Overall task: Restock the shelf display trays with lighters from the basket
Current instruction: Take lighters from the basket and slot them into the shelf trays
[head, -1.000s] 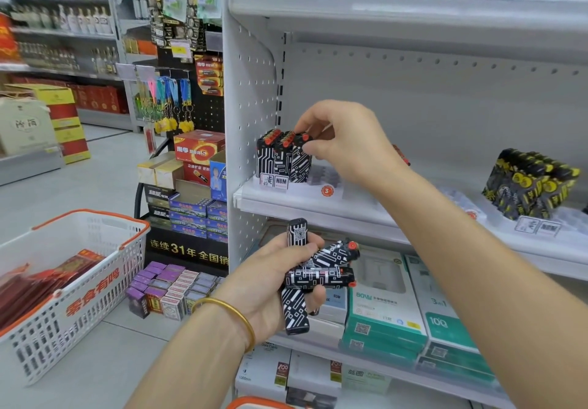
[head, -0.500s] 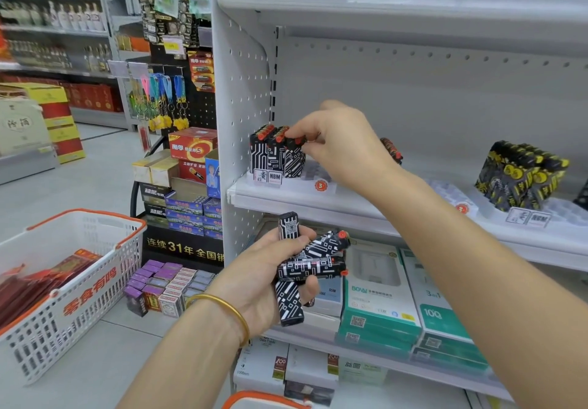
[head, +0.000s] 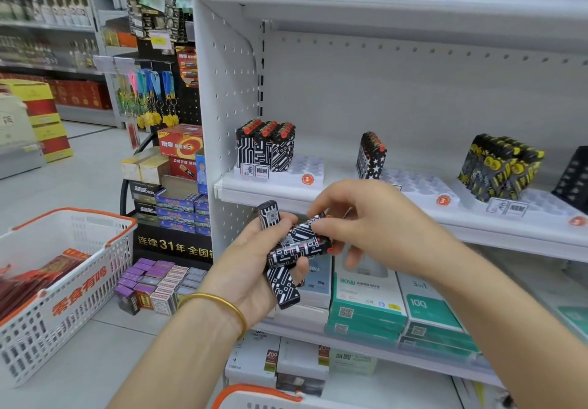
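**Step in hand: drawing one lighter from the held stock.**

The left hand (head: 251,265) is clamped around a loose bundle of black-and-white patterned lighters (head: 294,249), which lie crossed over one another in the palm, below the front edge of the shelf (head: 270,193). The right hand (head: 378,227) is at the bundle. Its fingertips (head: 315,222) are curled in and pinch the red-capped end of the top lighter (head: 304,229).

The target is the left display tray (head: 313,175). Matching lighters (head: 265,147) stand upright in its left rows. The sockets (head: 305,163) on its right side are empty.

**Progress:** judged partial. Several lighters are in hand and several sockets are open. The neighbouring star-pattern tray (head: 420,186) is also mostly unfilled.

**Next move calls for:**
1. Separate the top lighter without loosening the left hand's hold on the others.
2. Turn it upright, red cap uppermost.
3. Raise it to the tray and seat it in the empty socket nearest the standing rows.

An orange basket rim (head: 254,394) shows at the bottom edge. Its contents are out of view.
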{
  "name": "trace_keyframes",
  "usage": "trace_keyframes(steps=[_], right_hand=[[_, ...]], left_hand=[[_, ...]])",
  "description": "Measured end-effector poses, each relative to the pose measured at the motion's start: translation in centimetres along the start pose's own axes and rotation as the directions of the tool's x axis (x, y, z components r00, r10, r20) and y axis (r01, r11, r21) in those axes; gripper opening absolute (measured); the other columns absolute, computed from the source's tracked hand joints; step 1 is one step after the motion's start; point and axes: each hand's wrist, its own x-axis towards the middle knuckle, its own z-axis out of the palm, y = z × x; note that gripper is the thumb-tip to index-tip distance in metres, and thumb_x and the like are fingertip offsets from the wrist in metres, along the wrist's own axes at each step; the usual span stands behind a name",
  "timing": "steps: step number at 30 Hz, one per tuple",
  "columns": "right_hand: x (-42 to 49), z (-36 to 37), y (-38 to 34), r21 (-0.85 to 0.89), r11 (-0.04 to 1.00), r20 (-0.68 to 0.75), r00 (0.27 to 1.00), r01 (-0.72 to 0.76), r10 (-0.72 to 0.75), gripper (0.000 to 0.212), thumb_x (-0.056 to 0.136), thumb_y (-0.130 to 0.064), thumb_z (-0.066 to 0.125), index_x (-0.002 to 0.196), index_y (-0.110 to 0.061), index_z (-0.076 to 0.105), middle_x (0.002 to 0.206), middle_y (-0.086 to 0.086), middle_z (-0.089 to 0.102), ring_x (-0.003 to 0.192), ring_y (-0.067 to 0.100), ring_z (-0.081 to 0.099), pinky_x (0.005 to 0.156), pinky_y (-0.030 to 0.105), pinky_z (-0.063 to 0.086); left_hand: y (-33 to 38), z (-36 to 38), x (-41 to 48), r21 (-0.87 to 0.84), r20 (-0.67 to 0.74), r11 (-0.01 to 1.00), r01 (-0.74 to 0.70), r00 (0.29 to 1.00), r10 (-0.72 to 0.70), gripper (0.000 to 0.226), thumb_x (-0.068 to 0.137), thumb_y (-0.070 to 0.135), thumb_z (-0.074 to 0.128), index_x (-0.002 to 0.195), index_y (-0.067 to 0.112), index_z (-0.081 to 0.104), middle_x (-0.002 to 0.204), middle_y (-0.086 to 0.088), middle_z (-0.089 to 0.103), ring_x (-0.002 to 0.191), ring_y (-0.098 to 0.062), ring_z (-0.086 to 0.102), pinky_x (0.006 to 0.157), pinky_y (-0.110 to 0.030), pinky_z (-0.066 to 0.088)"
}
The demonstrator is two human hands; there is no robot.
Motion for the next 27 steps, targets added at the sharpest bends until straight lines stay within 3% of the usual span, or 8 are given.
trace_keyframes(steps=[4, 8, 11, 16, 21, 24, 27], right_hand=[[0.0, 1.1, 0.5, 0.105, 0.994, -0.076, 0.997, -0.006, 0.014, 0.002, 0.093, -0.014, 0.054, 0.093, -0.016, 0.056, 0.076, 0.006, 0.060, 0.042, 0.009, 0.059, 0.040, 0.023, 0.046], [0.0, 2.0, 0.9, 0.218, 0.974, -0.227, 0.974, 0.061, -0.009, 0.011, 0.092, -0.012, 0.054, 0.095, -0.021, 0.060, 0.070, -0.002, 0.055, 0.048, 0.012, 0.061, 0.045, 0.023, 0.048], [0.3, 2.0, 1.1, 0.197, 0.971, -0.316, 0.946, 0.136, -0.069, 0.010, 0.086, -0.017, 0.063, 0.089, -0.025, 0.068, 0.062, -0.007, 0.056, 0.053, 0.010, 0.056, 0.052, 0.018, 0.043], [0.1, 1.1, 0.9, 0.301, 0.947, -0.183, 0.982, 0.110, -0.056, 0.025, 0.079, -0.011, 0.071, 0.099, -0.024, 0.069, 0.070, 0.001, 0.058, 0.053, 0.009, 0.052, 0.057, 0.025, 0.048], [0.5, 0.1, 0.1, 0.237, 0.959, -0.241, 0.966, 0.156, -0.097, 0.011, 0.080, -0.016, 0.071, 0.090, -0.018, 0.070, 0.070, 0.000, 0.064, 0.046, 0.012, 0.056, 0.056, 0.025, 0.051], [1.2, -0.4, -0.7, 0.301, 0.936, -0.291, 0.952, 0.183, -0.092, 0.007, 0.080, -0.012, 0.071, 0.083, -0.017, 0.068, 0.067, 0.002, 0.069, 0.050, 0.013, 0.064, 0.060, 0.022, 0.054], [3.3, -1.6, -1.3, 0.301, 0.925, -0.418, 0.904, 0.231, -0.090, 0.011, 0.079, -0.006, 0.071, 0.076, -0.015, 0.064, 0.060, 0.003, 0.064, 0.050, 0.016, 0.063, 0.053, 0.027, 0.055]], left_hand=[[-0.3, 0.0, 0.3, -0.031, 0.000, 0.999, -0.036, 0.999, 0.036, 0.012, 0.085, 0.021, 0.057, 0.085, 0.009, 0.058, 0.072, -0.014, 0.068, 0.053, -0.018, 0.061, 0.040, -0.019, 0.049], [-0.1, 0.1, 0.2, -0.077, 0.009, 0.996, -0.038, 0.999, 0.039, 0.025, 0.068, 0.022, 0.063, 0.091, 0.010, 0.060, 0.081, -0.015, 0.070, 0.063, -0.020, 0.062, 0.042, -0.018, 0.049], [0.0, 0.1, 0.1, -0.104, 0.003, 0.994, -0.028, 1.000, 0.029, 0.027, 0.067, 0.019, 0.064, 0.092, 0.010, 0.061, 0.086, -0.017, 0.069, 0.069, -0.022, 0.061, 0.042, -0.018, 0.049], [0.2, -0.1, 0.1, -0.139, -0.014, 0.990, -0.019, 1.000, 0.017, 0.031, 0.066, 0.019, 0.066, 0.094, 0.009, 0.063, 0.086, -0.016, 0.070, 0.064, -0.020, 0.063, 0.040, -0.018, 0.048], [0.4, 0.2, 0.0, -0.189, 0.005, 0.982, 0.029, 1.000, -0.029, 0.052, 0.066, 0.033, 0.065, 0.111, 0.007, 0.061, 0.095, -0.019, 0.066, 0.074, -0.023, 0.058, 0.040, -0.018, 0.049], [0.5, 0.5, 0.0, -0.196, -0.002, 0.980, 0.035, 0.999, -0.036, 0.040, 0.064, 0.035, 0.064, 0.094, 0.007, 0.064, 0.085, -0.020, 0.067, 0.072, -0.024, 0.056, 0.041, -0.018, 0.050], [1.0, 0.8, -0.1, -0.178, -0.017, 0.984, 0.034, 0.999, -0.038, 0.028, 0.065, 0.031, 0.065, 0.078, 0.006, 0.062, 0.079, -0.016, 0.064, 0.064, -0.022, 0.057, 0.041, -0.019, 0.050]])
